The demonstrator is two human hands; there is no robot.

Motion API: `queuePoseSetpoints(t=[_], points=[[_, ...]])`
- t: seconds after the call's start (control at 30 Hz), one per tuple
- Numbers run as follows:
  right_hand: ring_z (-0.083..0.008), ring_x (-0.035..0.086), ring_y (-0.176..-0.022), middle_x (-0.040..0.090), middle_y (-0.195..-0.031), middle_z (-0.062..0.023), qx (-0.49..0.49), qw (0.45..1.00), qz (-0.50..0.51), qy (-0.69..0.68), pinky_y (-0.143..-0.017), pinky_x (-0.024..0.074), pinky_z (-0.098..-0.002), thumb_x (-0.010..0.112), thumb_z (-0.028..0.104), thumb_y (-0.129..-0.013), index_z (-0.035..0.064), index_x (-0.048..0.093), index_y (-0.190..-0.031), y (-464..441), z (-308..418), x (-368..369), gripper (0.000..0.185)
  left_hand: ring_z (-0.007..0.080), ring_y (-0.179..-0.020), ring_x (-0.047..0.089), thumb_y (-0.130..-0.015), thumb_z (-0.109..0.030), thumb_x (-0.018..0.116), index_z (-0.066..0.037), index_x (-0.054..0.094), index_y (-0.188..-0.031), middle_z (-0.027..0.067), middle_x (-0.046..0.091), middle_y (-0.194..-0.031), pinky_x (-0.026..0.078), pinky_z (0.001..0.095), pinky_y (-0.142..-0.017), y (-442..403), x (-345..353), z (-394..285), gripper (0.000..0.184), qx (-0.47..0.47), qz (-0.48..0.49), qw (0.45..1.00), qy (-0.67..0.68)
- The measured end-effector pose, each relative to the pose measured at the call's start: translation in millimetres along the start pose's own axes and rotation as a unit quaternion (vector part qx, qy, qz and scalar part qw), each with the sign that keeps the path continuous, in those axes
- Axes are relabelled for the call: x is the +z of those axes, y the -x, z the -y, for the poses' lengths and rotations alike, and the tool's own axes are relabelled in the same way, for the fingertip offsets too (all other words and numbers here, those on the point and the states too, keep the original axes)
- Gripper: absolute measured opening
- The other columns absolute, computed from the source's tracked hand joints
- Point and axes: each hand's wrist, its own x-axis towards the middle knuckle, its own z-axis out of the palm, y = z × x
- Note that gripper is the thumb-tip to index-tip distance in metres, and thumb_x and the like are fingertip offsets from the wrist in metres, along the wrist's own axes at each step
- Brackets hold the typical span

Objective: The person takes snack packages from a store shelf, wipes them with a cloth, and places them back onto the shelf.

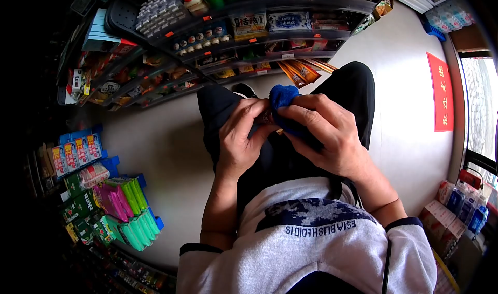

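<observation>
Above my lap, both hands meet at a blue cloth (pixel 284 96) and a small item with a dark reddish surface (pixel 265 117). My left hand (pixel 243 129) is closed on the reddish item, pinching it between thumb and fingers; most of it is hidden, so its kind does not show. Bunched in my right hand (pixel 326 130), the cloth presses against the side of that item. A few long orange snack packets (pixel 300 73) stick out from the lowest shelf just beyond my hands.
In front of me stands a curved store shelf (pixel 290 37) with several tiers of packaged goods. Bright pink and green packs (pixel 129 206) are stacked at left. Bottle packs (pixel 464 206) stand by the glass door at right. A red banner (pixel 440 91) lies on the floor.
</observation>
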Motion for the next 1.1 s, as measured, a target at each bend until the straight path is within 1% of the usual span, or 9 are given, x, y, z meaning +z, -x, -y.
queuePoseSetpoints(t=[0.2, 0.3, 0.37, 0.47, 0.63, 0.77, 0.83, 0.97, 1.1], points=[[-0.0245, 0.061, -0.079, 0.058, -0.092, -0.0082, 0.016, 0.997, 0.047, 0.067, -0.066, 0.0511, -0.0331, 0.071, 0.005, -0.059, 0.0042, 0.061, -0.100, 0.5, 1.6, -5.3, 0.043, 0.0253, -0.083, 0.060, -0.069, 0.006, 0.070, 0.000, 0.057, -0.109, 0.0122, 0.059, -0.096, 0.050, 0.0320, -0.071, -4.0, 0.4, 1.3, 0.043, 0.055, 0.009, 0.993, -0.104], [-0.0257, 0.061, -0.077, 0.058, -0.088, -0.0089, 0.042, 0.998, 0.053, -0.010, -0.066, 0.0508, -0.0334, 0.069, 0.003, -0.063, 0.0031, 0.062, -0.096, -1.5, -1.2, -7.3, 0.034, 0.0260, -0.084, 0.060, -0.068, 0.009, 0.070, -0.001, 0.056, -0.111, 0.0123, 0.058, -0.097, 0.050, 0.0328, -0.071, -1.8, -0.1, 2.1, 0.047, 0.080, 0.017, 0.987, -0.136], [-0.0266, 0.061, -0.076, 0.058, -0.086, -0.0106, 0.096, 0.979, 0.073, -0.165, -0.066, 0.0502, -0.0330, 0.066, 0.001, -0.068, 0.0016, 0.063, -0.094, -1.5, -5.5, -9.9, 0.026, 0.0262, -0.084, 0.060, -0.067, 0.010, 0.069, -0.002, 0.056, -0.112, 0.0123, 0.058, -0.098, 0.050, 0.0331, -0.072, -0.4, -0.1, 1.7, 0.048, 0.083, 0.019, 0.986, -0.144], [-0.0268, 0.061, -0.076, 0.057, -0.085, -0.0119, 0.117, 0.970, 0.043, -0.208, -0.066, 0.0497, -0.0322, 0.063, 0.000, -0.072, 0.0010, 0.063, -0.095, -3.7, -6.8, -5.6, 0.023, 0.0263, -0.084, 0.060, -0.066, 0.012, 0.069, -0.002, 0.056, -0.114, 0.0126, 0.058, -0.098, 0.051, 0.0325, -0.071, -1.4, 1.5, -0.6, 0.051, 0.079, 0.006, 0.989, -0.124], [-0.0252, 0.061, -0.076, 0.057, -0.087, -0.0110, 0.090, 0.983, 0.011, -0.159, -0.066, 0.0501, -0.0305, 0.065, -0.004, -0.069, 0.0014, 0.064, -0.100, -1.5, -0.9, 2.5, 0.031, 0.0246, -0.082, 0.061, -0.066, 0.014, 0.068, -0.001, 0.057, -0.113, 0.0125, 0.058, -0.099, 0.052, 0.0304, -0.069, -2.7, 1.4, 3.7, 0.050, 0.089, -0.023, 0.990, -0.108], [-0.0250, 0.061, -0.079, 0.058, -0.090, -0.0078, 0.067, 0.984, 0.106, -0.129, -0.067, 0.0513, -0.0332, 0.068, 0.000, -0.062, 0.0070, 0.065, -0.098, -5.9, -8.6, -11.0, 0.037, 0.0216, -0.080, 0.060, -0.069, 0.010, 0.069, 0.000, 0.057, -0.110, 0.0119, 0.059, -0.098, 0.051, 0.0287, -0.069, -1.6, -4.6, 4.3, 0.044, 0.062, -0.002, 0.996, -0.071], [-0.0236, 0.060, -0.076, 0.057, -0.088, -0.0059, 0.000, 0.992, 0.123, 0.005, -0.065, 0.0505, -0.0336, 0.070, 0.006, -0.059, 0.0088, 0.065, -0.092, -9.4, -11.1, -15.9, 0.034, 0.0215, -0.080, 0.060, -0.070, 0.009, 0.070, 0.000, 0.057, -0.109, 0.0118, 0.059, -0.098, 0.051, 0.0286, -0.069, -0.3, -4.6, 7.1, 0.042, 0.044, 0.018, 0.997, -0.052], [-0.0227, 0.057, -0.071, 0.052, -0.079, -0.0050, -0.002, 0.979, 0.091, 0.183, -0.062, 0.0486, -0.0326, 0.071, 0.010, -0.061, 0.0096, 0.063, -0.085, -10.0, -15.3, -18.4, 0.025, 0.0207, -0.083, 0.059, -0.073, 0.001, 0.071, 0.000, 0.058, -0.106, 0.0114, 0.059, -0.098, 0.049, 0.0276, -0.071, -1.4, -4.5, 9.9, 0.036, -0.001, 0.037, 0.999, 0.015], [-0.0281, 0.061, -0.084, 0.059, -0.089, -0.0116, 0.130, 0.991, 0.013, 0.017, -0.071, 0.0500, -0.0341, 0.061, -0.003, -0.068, 0.0049, 0.061, -0.092, -9.0, -24.6, -20.7, 0.026, 0.0174, -0.085, 0.058, -0.076, -0.005, 0.071, 0.000, 0.059, -0.107, 0.0094, 0.060, -0.100, 0.048, 0.0256, -0.075, -1.7, -8.1, 10.6, 0.033, -0.019, 0.020, 0.994, 0.109]])
